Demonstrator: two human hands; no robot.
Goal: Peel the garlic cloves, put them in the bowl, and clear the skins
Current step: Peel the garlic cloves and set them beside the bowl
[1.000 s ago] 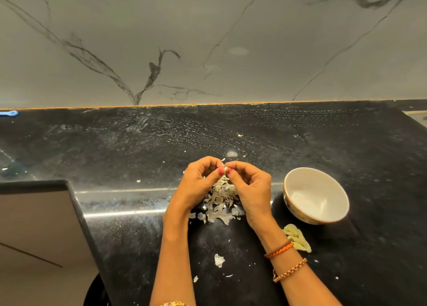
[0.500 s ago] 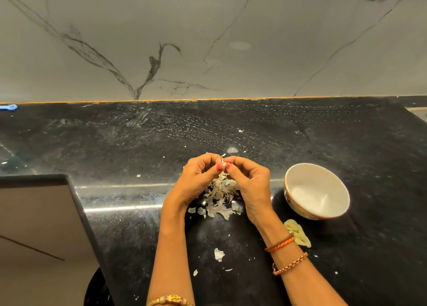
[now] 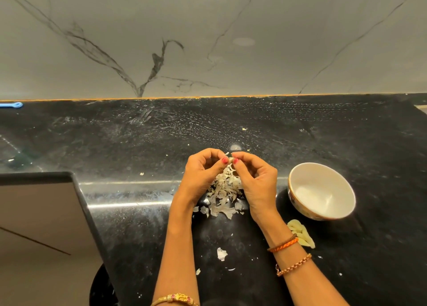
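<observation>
Both hands meet over the black counter. My left hand (image 3: 200,175) and my right hand (image 3: 255,182) pinch one small garlic clove (image 3: 230,159) between thumbs and fingertips; most of the clove is hidden by them. Directly under the hands lies a heap of pale garlic skins (image 3: 225,191). A white bowl (image 3: 321,191) with nothing visible inside stands to the right of my right hand. Several peeled yellowish cloves (image 3: 300,233) lie on the counter in front of the bowl, beside my right wrist.
Loose skin flakes (image 3: 221,253) are scattered on the counter (image 3: 115,143) nearer to me. The counter's cut-out corner and edge (image 3: 76,185) are at the left. A marble wall (image 3: 208,39) backs the counter. A blue object (image 3: 13,104) lies far left.
Both hands have stayed together on the clove over the skin heap, with small finger shifts. The camera view has shifted slightly.
</observation>
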